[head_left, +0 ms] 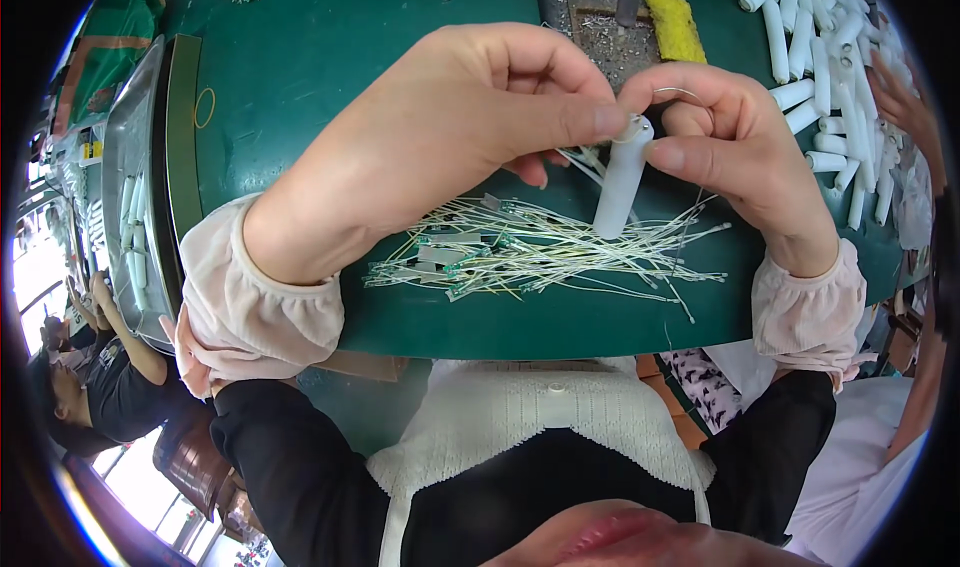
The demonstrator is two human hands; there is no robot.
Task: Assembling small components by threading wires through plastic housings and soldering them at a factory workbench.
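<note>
Over the green desk (330,37), the left hand (450,127) and right hand (725,147) meet at the top of a white tube (622,182), both closed with fingertips pinching its upper end while it hangs upright above a spread of thin wire leads (540,252). A pile of white tubes (830,77) lies at the far right, a yellow sponge (673,25) just beyond the hands.

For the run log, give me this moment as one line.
left hand: pinching white tube top | right hand: holding tube, thin wire | wire leads piled on green table
</note>
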